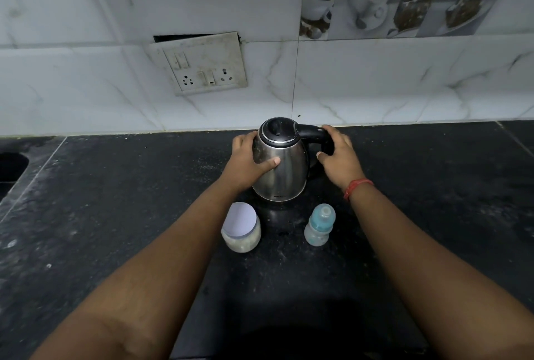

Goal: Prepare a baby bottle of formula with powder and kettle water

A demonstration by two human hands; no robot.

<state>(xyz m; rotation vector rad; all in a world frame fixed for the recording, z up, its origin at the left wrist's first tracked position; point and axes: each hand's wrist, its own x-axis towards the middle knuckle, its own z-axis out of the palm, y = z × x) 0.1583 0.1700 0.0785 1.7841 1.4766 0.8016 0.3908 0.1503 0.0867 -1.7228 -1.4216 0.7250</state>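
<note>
A steel kettle (284, 170) with a black lid and black handle stands on the black counter (115, 215) near the wall. My left hand (245, 161) is pressed against the kettle's left side, thumb across its front. My right hand (338, 154) is wrapped around the black handle on the right. In front of the kettle, a clear jar of pale powder (241, 228) with a white lid stands on the left. A small baby bottle (319, 228) with a blue collar and its teat on stands upright on the right.
A wall socket plate (202, 63) hangs loose on the tiled wall behind the kettle. A sink cut-out (11, 167) opens at the counter's far left. A red thread band sits on my right wrist.
</note>
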